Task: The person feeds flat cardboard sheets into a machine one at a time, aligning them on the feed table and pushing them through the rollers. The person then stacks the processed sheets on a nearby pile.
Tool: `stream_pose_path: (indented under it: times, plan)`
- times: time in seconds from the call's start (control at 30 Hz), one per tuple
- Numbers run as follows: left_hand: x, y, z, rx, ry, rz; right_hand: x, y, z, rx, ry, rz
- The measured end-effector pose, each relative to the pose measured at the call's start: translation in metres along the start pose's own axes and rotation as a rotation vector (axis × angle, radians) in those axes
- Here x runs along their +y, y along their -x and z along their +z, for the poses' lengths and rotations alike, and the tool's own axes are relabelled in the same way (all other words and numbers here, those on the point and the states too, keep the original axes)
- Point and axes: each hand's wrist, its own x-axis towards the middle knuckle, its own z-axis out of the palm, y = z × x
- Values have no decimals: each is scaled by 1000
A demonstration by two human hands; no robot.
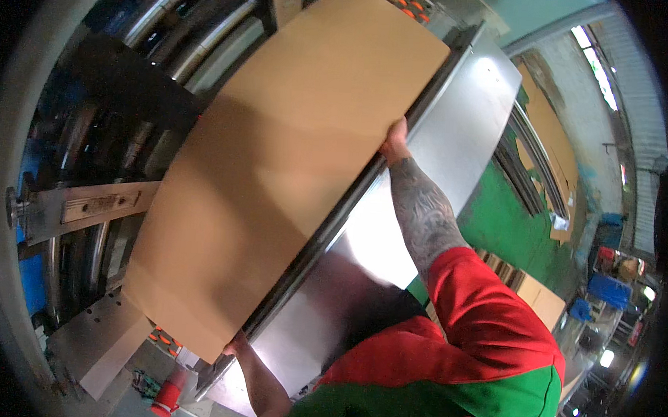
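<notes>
Head view: our big cardboard sheet (276, 161) lies left of the shiny metal ledge (461, 113). Our left hand (235, 344) touches the sheet's near corner, our right hand (396, 141) its right edge; we cannot tell if they pinch. If one pushes harder, the sheet might twist.

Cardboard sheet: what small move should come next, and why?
Perhaps nudge the cardboard sheet slightly forward: the left hand is near one corner and the right hand farther along the same edge, so an even push seems possible.
</notes>
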Motion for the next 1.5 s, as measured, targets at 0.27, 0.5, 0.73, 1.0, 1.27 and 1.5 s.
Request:
stream_pose_path:
  times: [0.27,0.5,0.73,1.0,1.27,1.5]
  plan:
    - [-29,48,18,37,-316,75,-3,59,14,40,-56,5]
    - [-31,50,16,-312,-445,-127,6,69,21,-118,116,39]
    - [-19,113,40,-229,-492,-257,-41,111,21,-259,454,203]
    - [-20,239,-94,-553,-1822,105,-26,218,-133,-400,1612,-660]
    - [96,304,-292,32,-1701,832,-4,465,-423,-83,2301,-222]
    - [210,193,-231,-341,-1778,929,36,545,-461,32,2219,30]
